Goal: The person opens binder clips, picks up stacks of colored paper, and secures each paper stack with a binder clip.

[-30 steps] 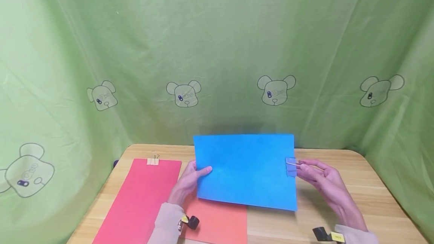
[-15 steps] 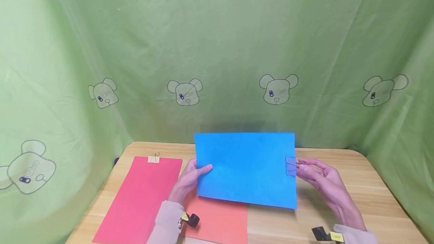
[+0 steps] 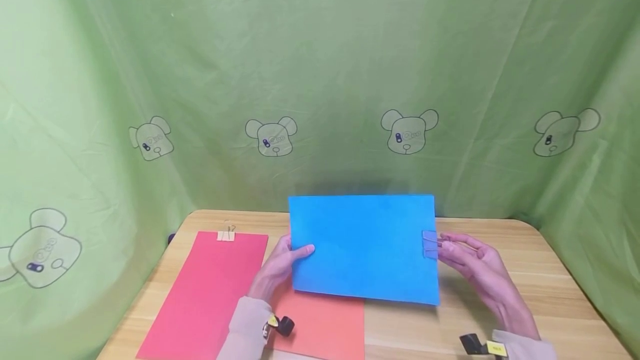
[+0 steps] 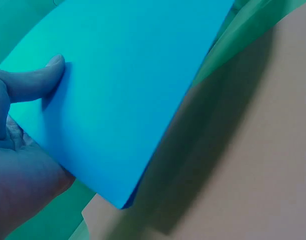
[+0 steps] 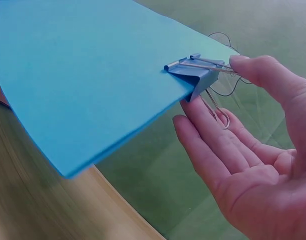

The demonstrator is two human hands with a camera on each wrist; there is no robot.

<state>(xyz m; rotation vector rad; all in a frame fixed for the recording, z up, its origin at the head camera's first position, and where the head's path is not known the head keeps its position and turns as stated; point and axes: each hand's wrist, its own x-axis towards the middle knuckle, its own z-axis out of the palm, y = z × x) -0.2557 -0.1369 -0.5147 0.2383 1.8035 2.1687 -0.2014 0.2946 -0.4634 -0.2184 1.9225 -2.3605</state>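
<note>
A stack of blue paper (image 3: pixel 365 246) is held up over the table, its broad face toward me. My left hand (image 3: pixel 276 264) grips its left edge, thumb lying flat on the front; the other fingers are hidden behind the sheets. On the right edge sits a blue-purple binder clip (image 5: pixel 205 75) with wire handles. My right hand (image 3: pixel 482 271) holds the clip by these handles: the thumb is at the upper loop and the fingers are beneath, by the lower one. In the right wrist view the clip straddles the paper's edge.
Red paper (image 3: pixel 210 288) with a cream binder clip (image 3: pixel 226 236) at its top lies on the wooden table (image 3: pixel 530 271) to the left. Orange paper (image 3: pixel 330 326) lies partly under the blue stack. A green curtain (image 3: pixel 340 71) surrounds the table's back and sides.
Both hands keep their places on the blue paper and the binder clip. The clip's front handle stands slightly differently; the paper's lower edge has risen a little.
</note>
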